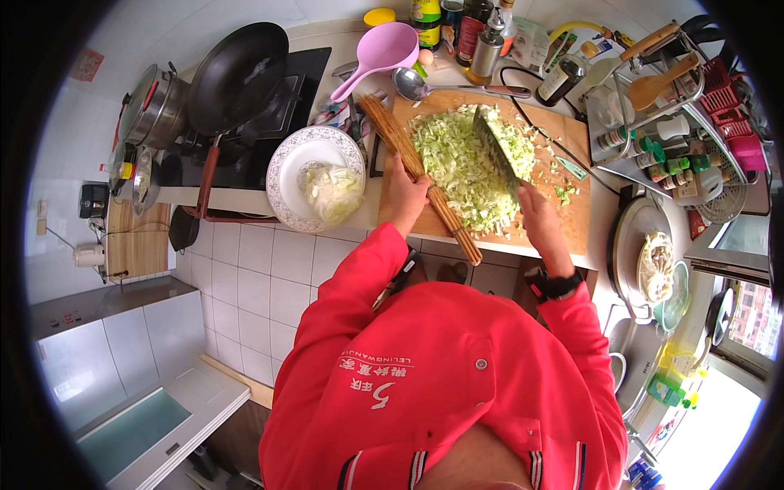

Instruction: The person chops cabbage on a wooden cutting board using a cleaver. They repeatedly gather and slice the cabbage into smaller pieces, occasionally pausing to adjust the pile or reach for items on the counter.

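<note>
My left hand (406,192) is closed round a bundle of thin brown wooden sticks (390,131), which slants across the left side of the wooden cutting board (576,139). The bundle's near end sticks out past the counter's front edge. In my right hand (539,216) is the handle of a cleaver (496,151). Its dark blade stands in a wide heap of chopped pale green cabbage (453,163). Loose green bits lie on the board to the right of the blade.
Left of the board, a patterned white plate (278,171) holds a bag of cabbage (333,194). A ladle (457,87) and pink dipper (384,49) lie behind, near several bottles. A wok (237,77) rests on the stove; a spice rack (653,122) stands right.
</note>
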The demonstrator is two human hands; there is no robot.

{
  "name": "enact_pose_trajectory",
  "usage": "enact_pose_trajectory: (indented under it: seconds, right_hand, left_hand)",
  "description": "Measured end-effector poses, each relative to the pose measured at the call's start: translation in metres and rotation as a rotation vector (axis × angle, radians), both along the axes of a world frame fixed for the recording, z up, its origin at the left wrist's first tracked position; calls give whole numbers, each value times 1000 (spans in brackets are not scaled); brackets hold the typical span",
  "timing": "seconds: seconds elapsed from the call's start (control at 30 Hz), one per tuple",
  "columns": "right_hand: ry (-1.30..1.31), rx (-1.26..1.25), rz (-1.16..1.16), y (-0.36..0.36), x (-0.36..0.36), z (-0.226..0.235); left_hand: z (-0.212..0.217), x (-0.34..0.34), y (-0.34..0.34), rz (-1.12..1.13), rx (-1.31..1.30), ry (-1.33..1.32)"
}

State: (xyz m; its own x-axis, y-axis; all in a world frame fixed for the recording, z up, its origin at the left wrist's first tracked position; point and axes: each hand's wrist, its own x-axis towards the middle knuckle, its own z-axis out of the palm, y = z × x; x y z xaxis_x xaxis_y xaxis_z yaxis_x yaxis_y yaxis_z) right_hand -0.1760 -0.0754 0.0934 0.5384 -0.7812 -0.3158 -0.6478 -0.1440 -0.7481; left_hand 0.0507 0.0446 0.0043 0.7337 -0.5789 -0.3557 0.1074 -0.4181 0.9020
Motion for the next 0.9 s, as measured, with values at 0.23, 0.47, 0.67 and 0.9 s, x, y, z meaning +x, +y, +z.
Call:
enact_pose_trajectory:
  seconds: [0.23, 0.47, 0.67, 0.9]
  right_hand:
    - [-160, -26, -80, -14, -11, -14]
    - [-117, -92, -7, -9, -8, -22]
    - [-80, -179, 59, 7, 4, -10]
    - [-95, -175, 164, 20, 18, 2]
  left_hand:
    - [-7, 0, 1, 3, -45, 22]
    - [-9, 1, 0, 20, -84, 5]
    - [-2, 0, 3, -4, -53, 28]
    - [6, -2, 3, 11, -46, 33]
